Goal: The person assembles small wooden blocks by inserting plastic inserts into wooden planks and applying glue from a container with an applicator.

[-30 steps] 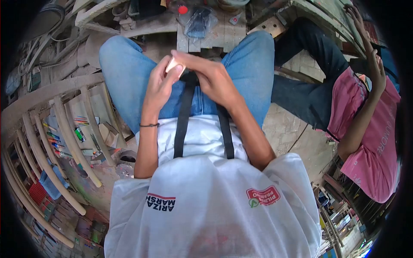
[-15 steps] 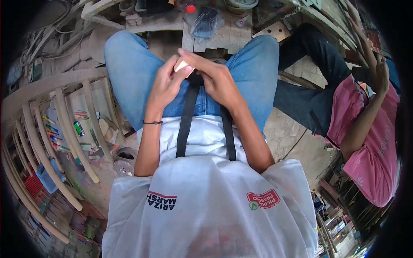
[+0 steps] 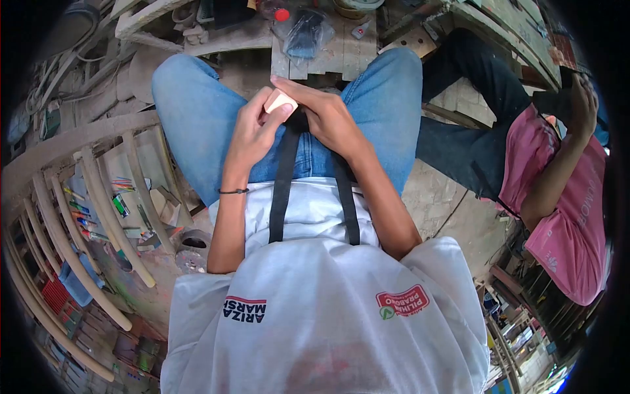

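A small pale block (image 3: 281, 102), wood by its look, sits in the fingers of my left hand (image 3: 252, 131), thumb pressed on its near face. My right hand (image 3: 336, 125) meets it from the other side, with the index finger stretched along the far edge of the block. The other right fingers curl inward and are partly hidden, so anything within them cannot be made out. Both hands are over my lap, between my knees in blue jeans (image 3: 190, 111). A black strap (image 3: 284, 184) runs down just below the hands.
Ahead stands a low wooden bench (image 3: 328, 62) with a clear plastic bag (image 3: 307, 36) and a red-capped bottle (image 3: 282, 16). Curved wooden slats (image 3: 98, 190) stand at left, with pens and small goods behind. At right sits a person in a pink shirt (image 3: 558, 217).
The pale block has turned so more of its face shows, and the right fingers have shifted off it slightly. At right, the neighbouring person's raised hands have come down.
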Tool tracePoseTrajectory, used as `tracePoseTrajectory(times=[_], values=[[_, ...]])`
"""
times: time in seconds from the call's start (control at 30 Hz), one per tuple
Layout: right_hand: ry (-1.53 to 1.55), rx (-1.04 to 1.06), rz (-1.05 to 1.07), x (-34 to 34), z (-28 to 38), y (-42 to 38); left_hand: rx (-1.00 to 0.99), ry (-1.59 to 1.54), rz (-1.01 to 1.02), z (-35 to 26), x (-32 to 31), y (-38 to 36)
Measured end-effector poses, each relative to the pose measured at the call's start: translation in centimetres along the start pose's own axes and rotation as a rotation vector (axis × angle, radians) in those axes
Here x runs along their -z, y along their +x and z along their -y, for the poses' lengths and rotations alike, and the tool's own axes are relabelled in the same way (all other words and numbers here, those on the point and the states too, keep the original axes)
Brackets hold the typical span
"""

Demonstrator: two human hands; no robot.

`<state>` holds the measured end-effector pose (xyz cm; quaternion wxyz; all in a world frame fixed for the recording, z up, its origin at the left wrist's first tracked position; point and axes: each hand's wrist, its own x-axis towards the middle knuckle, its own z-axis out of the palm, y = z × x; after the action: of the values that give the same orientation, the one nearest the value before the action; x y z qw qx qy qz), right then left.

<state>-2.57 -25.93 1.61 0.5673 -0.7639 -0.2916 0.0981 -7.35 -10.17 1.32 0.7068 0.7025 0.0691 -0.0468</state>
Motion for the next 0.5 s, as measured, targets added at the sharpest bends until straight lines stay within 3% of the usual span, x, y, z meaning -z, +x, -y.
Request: tracePoseTrajectory(times=[0.33,0.5], values=[[-0.042,0.021,-0.017,-0.1,0.7,-0.2,0.031,-0.024,-0.078,-0.2,0.1,0.2],[-0.204,-0.059,-0.087,-0.1,-2.3,-0.3,0.055,-0.184,0.053,-0.7,0.5,0.1]])
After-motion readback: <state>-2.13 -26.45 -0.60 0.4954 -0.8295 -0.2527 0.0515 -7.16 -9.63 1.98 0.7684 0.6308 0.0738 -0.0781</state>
